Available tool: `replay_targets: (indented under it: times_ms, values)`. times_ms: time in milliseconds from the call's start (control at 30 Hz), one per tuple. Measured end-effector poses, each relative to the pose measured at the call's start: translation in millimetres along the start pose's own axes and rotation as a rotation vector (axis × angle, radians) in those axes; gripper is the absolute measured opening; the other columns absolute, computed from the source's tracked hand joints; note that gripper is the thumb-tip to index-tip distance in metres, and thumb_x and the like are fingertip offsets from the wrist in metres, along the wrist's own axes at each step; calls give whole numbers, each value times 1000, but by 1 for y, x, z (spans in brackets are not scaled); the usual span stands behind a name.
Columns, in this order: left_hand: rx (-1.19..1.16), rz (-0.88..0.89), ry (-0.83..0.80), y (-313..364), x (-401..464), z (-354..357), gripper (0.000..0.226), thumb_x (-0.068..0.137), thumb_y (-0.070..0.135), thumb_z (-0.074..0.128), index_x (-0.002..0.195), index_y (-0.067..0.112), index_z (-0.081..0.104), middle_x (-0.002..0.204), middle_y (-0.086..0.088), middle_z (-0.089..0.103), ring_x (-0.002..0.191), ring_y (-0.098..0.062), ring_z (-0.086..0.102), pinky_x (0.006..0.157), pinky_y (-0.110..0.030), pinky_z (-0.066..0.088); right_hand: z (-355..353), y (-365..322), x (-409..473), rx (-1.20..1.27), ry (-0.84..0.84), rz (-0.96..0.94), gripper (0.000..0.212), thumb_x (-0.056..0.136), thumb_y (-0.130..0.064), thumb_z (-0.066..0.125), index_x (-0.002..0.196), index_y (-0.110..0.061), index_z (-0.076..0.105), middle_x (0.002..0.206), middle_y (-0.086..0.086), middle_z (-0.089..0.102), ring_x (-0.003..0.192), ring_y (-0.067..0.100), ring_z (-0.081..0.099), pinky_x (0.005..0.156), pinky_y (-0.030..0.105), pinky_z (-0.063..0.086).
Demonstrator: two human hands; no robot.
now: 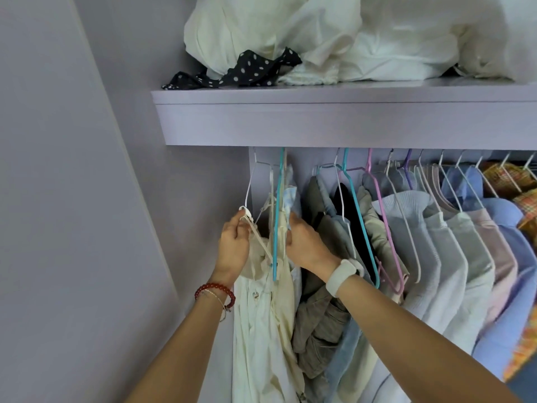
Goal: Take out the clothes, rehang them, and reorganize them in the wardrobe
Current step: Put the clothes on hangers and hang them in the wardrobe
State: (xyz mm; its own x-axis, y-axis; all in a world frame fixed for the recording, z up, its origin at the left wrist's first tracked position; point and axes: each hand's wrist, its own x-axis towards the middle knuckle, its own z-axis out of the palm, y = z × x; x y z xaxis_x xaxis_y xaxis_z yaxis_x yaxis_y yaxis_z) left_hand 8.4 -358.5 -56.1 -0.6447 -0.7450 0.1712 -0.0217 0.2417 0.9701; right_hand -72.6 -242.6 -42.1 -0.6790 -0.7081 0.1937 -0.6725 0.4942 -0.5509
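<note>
Head view | left hand [234, 245] pinches strap [257, 238] at white hanger [248, 196] end | right hand [305, 242] grips cream dress [261, 315] by teal hanger [277, 216] | dress hangs long-axis down between both hands, far left of rail.

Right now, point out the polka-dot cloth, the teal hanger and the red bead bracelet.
polka-dot cloth [232, 72], head view, on its dotted middle fold on the shelf.
teal hanger [361, 228], head view, on its sloping right arm.
red bead bracelet [213, 287], head view, on the beads across the left wrist.
</note>
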Motion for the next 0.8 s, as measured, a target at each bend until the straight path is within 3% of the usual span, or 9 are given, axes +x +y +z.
replay_targets:
  times_ms: [100, 200, 333, 433, 533, 600, 700, 800]
  values:
    - [38, -23, -42, -1, 2, -4, 38, 99, 22, 36, 137, 19, 42, 124, -11, 44, 120, -27, 46, 108, -43, 33, 5, -14, 13, -24, -79, -41, 51, 90, -7, 43, 137, 3, 23, 125, 22, 48, 113, 36, 51, 93, 42, 45]
    - [127, -12, -75, 0, 0, -3, 48, 96, 34, 44, 141, 22, 35, 115, 1, 33, 112, -11, 41, 105, -22, 27, 10, -15, 15, 48, -95, -66, 52, 92, -6, 39, 141, 0, 20, 124, 19, 49, 112, 32, 50, 95, 38, 43]
    - [231, 20, -7, 2, -5, 3, 58, 91, 24, 56, 142, 14, 32, 111, -2, 28, 115, -20, 42, 102, -17, 28, 5, 6, -11, 59, -144, -139, 47, 96, -9, 34, 143, -7, 25, 116, 16, 42, 106, 28, 47, 96, 30, 36]
    - [213, 38, 119, 12, -11, 5, 54, 90, 19, 55, 140, 9, 36, 112, -5, 29, 120, -23, 37, 101, -13, 21, -9, 24, -40, 99, 142, -197, 37, 93, -3, 39, 129, -2, 46, 117, 15, 49, 109, 26, 51, 95, 31, 41]
    - [390, 173, 278, 29, -21, 11, 45, 88, 19, 54, 132, 11, 48, 121, -10, 38, 120, -26, 32, 104, -33, 22, -31, 38, -62, 4, 526, -222, 32, 83, 5, 44, 110, 0, 61, 106, 16, 58, 100, 30, 55, 88, 26, 42]
    - [371, 349, 304, 44, -31, 22, 37, 86, 13, 55, 123, 10, 55, 121, -12, 43, 116, -27, 37, 100, -33, 24, -44, 46, -72, -84, 679, -147, 31, 79, 4, 45, 104, 1, 64, 104, 19, 59, 99, 35, 55, 88, 38, 45]
    - [217, 516, 138, 59, -43, 52, 34, 86, 5, 53, 120, 6, 56, 121, -11, 47, 115, -25, 46, 101, -29, 34, -57, 66, -85, -155, 776, 51, 32, 80, 0, 47, 109, 3, 61, 110, 22, 57, 100, 41, 53, 87, 42, 39]
    - [144, 407, -124, 57, -51, 94, 40, 90, 10, 52, 129, 6, 48, 127, -11, 44, 119, -23, 47, 102, -35, 38, -60, 91, -93, -21, 676, 235, 37, 88, 1, 48, 124, 8, 47, 123, 28, 48, 113, 43, 46, 98, 39, 32]
